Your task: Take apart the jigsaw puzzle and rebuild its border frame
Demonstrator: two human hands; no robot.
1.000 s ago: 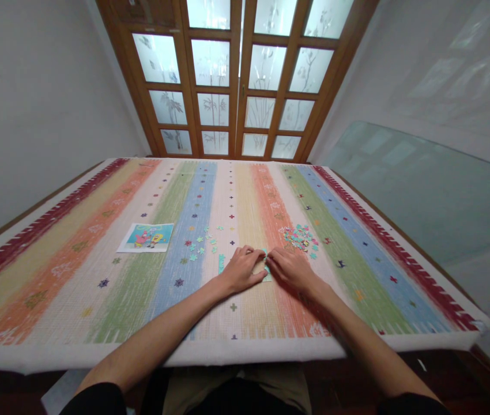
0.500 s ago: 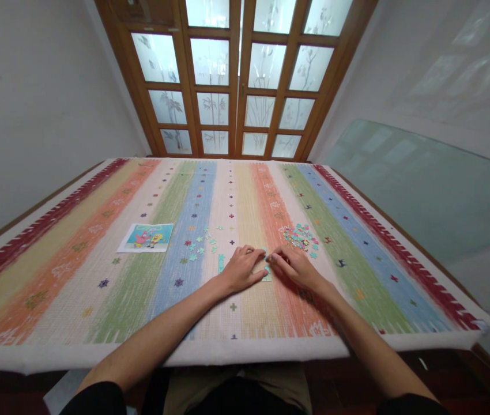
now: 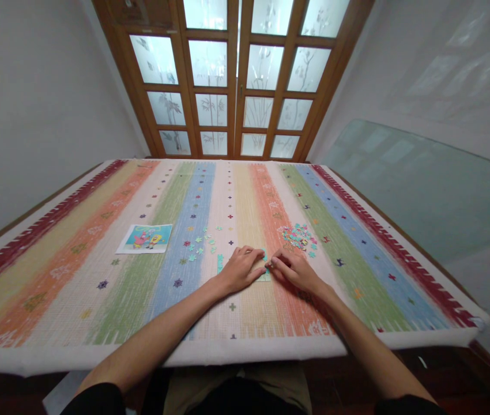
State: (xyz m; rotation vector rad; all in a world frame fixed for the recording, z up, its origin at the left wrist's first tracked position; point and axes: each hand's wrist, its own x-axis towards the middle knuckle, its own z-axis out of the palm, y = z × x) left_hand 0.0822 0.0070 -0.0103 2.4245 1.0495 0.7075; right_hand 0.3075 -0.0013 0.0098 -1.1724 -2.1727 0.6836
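Observation:
My left hand (image 3: 241, 269) rests on the table with its thumb and fingers apart, lying over a partly joined jigsaw (image 3: 264, 277). Most of that joined patch is hidden beneath the fingers. At its right edge my right hand (image 3: 294, 271) is closed in a pinch on a small jigsaw piece (image 3: 268, 264), largely covered by the fingertips. Just left of my left hand lies a narrow turquoise strip of joined pieces (image 3: 219, 264).
Beyond my right hand is a heap of mixed loose pieces (image 3: 300, 237). Several turquoise pieces (image 3: 199, 251) lie scattered to the left. Farther left, a picture card (image 3: 144, 238) with cartoon figures lies on the striped tablecloth (image 3: 141, 300). Glazed wooden doors (image 3: 236, 86) stand behind the table.
My right hand has shifted slightly down along the jigsaw's right edge, its fingertips now nearer the left thumb. My left hand stays nearly still.

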